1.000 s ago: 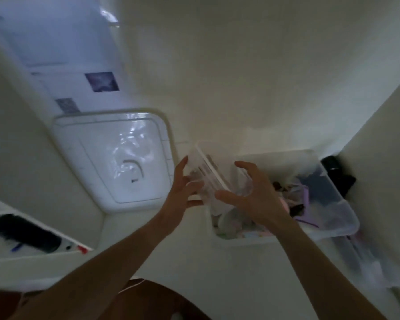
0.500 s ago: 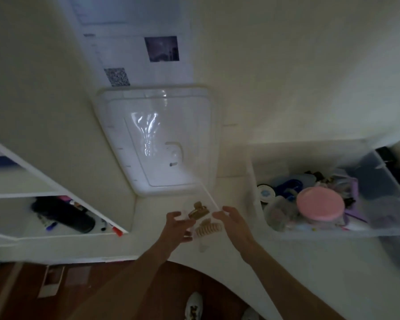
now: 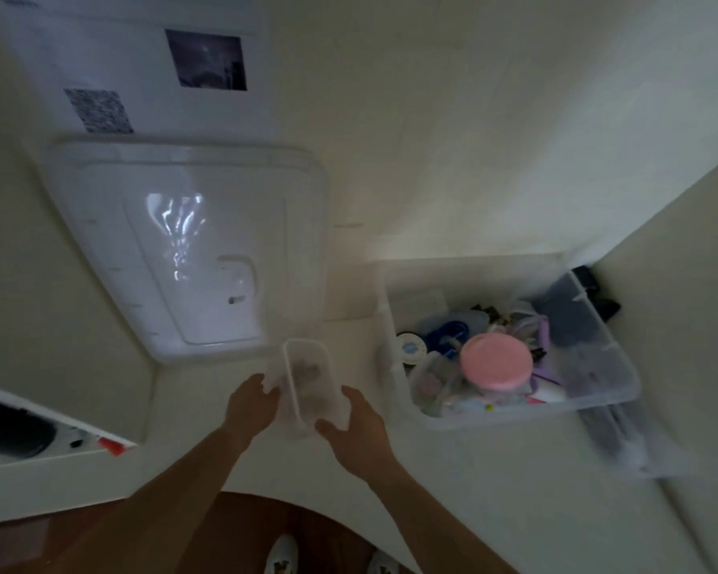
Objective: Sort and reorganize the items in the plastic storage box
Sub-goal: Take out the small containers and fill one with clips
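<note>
Storage box [image 3: 597,401]: right of centre, open, filled with mixed items.
Small clear container [image 3: 307,385]: lower centre.
Left hand [image 3: 251,408]: grips container's left side.
Right hand [image 3: 359,424]: grips its right side.
Lid [image 3: 191,246]: centre left.

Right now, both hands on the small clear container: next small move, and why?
Probably lower it and set it on the white surface left of the storage box. Both the left hand and right hand grip the small clear container, already outside the box; something brownish lies inside, too blurred to name.

White counter [image 3: 494,511], paper sheets on wall [image 3: 142,64], wooden floor [image 3: 241,532], white shoes [image 3: 282,557]
</note>
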{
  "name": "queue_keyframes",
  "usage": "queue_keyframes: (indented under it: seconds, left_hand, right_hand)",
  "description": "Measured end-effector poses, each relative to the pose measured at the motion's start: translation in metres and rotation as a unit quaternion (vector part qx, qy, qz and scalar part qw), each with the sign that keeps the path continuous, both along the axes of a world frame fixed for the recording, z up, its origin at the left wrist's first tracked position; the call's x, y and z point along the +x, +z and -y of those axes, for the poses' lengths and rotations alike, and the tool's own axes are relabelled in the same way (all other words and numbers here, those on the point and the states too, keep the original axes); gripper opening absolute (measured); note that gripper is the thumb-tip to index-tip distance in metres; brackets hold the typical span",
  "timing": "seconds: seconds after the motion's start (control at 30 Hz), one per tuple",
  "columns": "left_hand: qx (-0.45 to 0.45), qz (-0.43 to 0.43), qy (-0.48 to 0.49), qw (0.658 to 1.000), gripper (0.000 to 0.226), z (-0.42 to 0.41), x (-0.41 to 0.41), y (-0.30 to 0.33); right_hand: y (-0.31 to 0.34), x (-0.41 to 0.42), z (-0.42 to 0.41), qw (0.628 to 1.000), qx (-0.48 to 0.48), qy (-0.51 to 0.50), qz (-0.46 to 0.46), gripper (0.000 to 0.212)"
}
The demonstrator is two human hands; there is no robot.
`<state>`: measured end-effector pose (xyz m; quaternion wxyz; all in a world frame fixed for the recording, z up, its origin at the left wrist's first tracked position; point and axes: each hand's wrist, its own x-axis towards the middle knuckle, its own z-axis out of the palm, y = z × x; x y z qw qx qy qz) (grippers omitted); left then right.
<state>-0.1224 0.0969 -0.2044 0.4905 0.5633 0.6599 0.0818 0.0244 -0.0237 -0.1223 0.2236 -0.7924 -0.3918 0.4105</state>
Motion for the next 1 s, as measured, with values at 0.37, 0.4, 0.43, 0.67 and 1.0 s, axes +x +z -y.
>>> queue_keyframes:
  seconds: [0.37, 0.4, 0.43, 0.67, 1.0]
  left_hand:
    - [0.505, 0.024, -0.157, 0.848, 0.026, 0.034, 0.104, 0.119]
    - [0.5, 0.027, -0.198, 0.843, 0.028, 0.04, 0.12, 0.12]
    - [0.493, 0.025, -0.234, 0.837, 0.03, 0.045, 0.136, 0.12]
    - [0.453, -0.196, -0.412, 0.766, 0.064, 0.067, 0.2, 0.106]
    - [0.414, -0.286, -0.38, 0.776, 0.059, 0.079, 0.222, 0.102]
  right_hand:
    - [0.055, 0.194, 0.031, 0.949, 0.023, -0.113, 0.293, 0.044]
    - [0.053, 0.211, 0.032, 0.949, -0.003, -0.136, 0.286, 0.054]
    - [0.052, 0.225, 0.031, 0.945, -0.028, -0.16, 0.284, 0.061]
    - [0.025, 0.281, 0.007, 0.949, -0.168, -0.161, 0.212, 0.092]
    - [0.036, 0.295, 0.027, 0.974, -0.018, -0.216, 0.072, 0.097]
